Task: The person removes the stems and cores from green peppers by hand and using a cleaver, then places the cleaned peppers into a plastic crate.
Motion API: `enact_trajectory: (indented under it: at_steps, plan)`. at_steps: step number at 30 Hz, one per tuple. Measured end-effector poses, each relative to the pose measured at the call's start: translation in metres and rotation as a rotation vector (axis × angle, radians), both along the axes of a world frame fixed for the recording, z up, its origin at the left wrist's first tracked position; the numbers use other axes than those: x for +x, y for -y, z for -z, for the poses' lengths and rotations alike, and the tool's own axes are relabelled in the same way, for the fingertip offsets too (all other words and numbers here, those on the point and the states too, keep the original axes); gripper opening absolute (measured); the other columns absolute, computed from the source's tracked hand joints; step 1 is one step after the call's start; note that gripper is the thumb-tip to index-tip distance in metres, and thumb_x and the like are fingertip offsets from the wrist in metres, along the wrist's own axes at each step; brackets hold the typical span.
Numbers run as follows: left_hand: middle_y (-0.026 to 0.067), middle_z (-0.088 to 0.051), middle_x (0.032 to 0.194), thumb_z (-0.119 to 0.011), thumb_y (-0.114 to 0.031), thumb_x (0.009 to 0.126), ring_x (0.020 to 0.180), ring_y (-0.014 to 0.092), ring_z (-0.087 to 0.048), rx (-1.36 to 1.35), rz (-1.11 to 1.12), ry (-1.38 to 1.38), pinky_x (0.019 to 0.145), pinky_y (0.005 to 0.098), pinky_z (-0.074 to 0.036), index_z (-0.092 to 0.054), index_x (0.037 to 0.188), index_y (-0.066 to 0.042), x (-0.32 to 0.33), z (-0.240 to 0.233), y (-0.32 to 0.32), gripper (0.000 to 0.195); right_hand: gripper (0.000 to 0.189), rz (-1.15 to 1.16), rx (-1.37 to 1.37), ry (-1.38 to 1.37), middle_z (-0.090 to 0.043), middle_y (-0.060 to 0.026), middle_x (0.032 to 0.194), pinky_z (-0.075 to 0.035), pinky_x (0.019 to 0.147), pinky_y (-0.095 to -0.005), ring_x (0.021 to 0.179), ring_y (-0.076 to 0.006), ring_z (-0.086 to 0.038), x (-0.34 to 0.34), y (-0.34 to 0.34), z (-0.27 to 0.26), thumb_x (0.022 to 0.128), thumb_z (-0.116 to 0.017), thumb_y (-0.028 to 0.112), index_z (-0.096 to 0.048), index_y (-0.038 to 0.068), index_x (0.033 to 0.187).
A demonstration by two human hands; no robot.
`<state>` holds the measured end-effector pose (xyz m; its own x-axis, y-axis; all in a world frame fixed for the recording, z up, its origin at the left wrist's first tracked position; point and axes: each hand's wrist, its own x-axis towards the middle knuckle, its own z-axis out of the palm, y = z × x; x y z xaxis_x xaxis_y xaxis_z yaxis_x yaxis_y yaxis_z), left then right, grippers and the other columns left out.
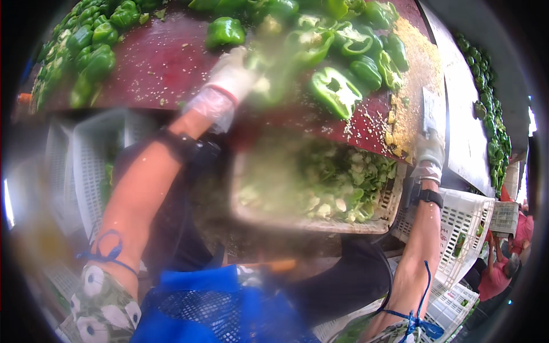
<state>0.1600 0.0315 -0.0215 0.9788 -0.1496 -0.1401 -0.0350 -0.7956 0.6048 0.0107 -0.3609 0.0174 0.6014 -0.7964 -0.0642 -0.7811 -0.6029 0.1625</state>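
Note:
My left hand (233,75), in a white glove over a plastic one, reaches onto the dark red tabletop (158,55). Just beyond it sits a whole green bell pepper (225,32). A smeared patch of the view covers its fingertips and the green pieces beside them, so I cannot tell what it grips. At the table's right side, my gloved right hand (430,148) is closed around a knife whose broad, flat blade (429,109) points away from me. Between the hands lie cut bell peppers, among them a halved pepper (335,92) with its pale inside facing up.
Below the table edge, a white plastic crate (317,225) holds green and pale pepper scraps. Pale seeds (416,60) cover the table's right side. More peppers (92,47) are heaped at the far left. White crates (459,231) stand at the right, with people (497,274) beyond.

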Motion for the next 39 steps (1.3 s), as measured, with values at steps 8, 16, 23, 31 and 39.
enact_trajectory:
  at_steps: [8,16,23,31,39]
  plan:
    - [0.0162,-0.055,0.108,-0.060,-0.020,0.081,0.100,0.034,-0.055,-0.125,0.675,0.386,0.086,0.0391,-0.048,-0.054,0.118,-0.006,-0.051,-0.027,0.043,0.040,0.041,-0.428,0.341,0.404,-0.057,-0.0192,0.114,-0.046,0.086,-0.0374,0.104,-0.0323,-0.057,0.064,-0.170,0.012,0.084,-0.064,0.036,-0.060,0.014,0.117]
    - [0.0208,-0.057,0.109,-0.049,-0.024,0.087,0.103,0.037,-0.057,-0.104,0.742,0.148,0.083,0.0412,-0.049,-0.051,0.119,-0.006,-0.043,0.004,0.077,0.037,0.030,-0.546,0.733,0.805,-0.058,-0.0168,0.099,-0.050,0.079,-0.0367,0.091,-0.0292,-0.060,0.024,-0.175,0.055,0.082,-0.058,0.019,-0.063,0.001,0.105]
    - [0.0132,-0.059,0.103,-0.063,-0.006,0.071,0.099,0.021,-0.058,-0.402,1.000,-0.045,0.084,0.0320,-0.049,-0.051,0.122,-0.005,-0.110,-0.078,0.042,0.053,0.036,-0.145,1.530,1.448,-0.055,-0.0019,0.076,-0.047,0.053,-0.0241,0.076,-0.0127,-0.058,-0.075,-0.217,0.012,0.087,-0.062,0.035,-0.063,0.002,0.102]
    - [0.0076,-0.065,0.089,-0.065,-0.012,0.079,0.078,0.014,-0.062,-0.098,1.258,-0.357,0.068,0.0308,-0.050,-0.059,0.117,-0.010,-0.155,-0.065,0.054,0.039,0.042,0.429,1.936,1.503,-0.063,-0.0060,0.101,-0.048,0.078,-0.0269,0.089,-0.0145,-0.057,-0.128,-0.248,0.009,0.089,-0.057,0.038,-0.061,0.004,0.113]
    - [0.0135,-0.066,0.091,-0.060,-0.026,0.076,0.083,0.022,-0.064,-0.282,1.354,-0.430,0.073,0.0333,-0.051,-0.063,0.106,-0.004,-0.172,-0.055,0.048,0.038,0.029,-0.312,1.235,1.228,-0.060,-0.0036,0.100,-0.047,0.078,-0.0247,0.087,-0.0114,-0.055,-0.163,-0.234,0.058,0.092,-0.053,0.014,-0.057,0.006,0.120]
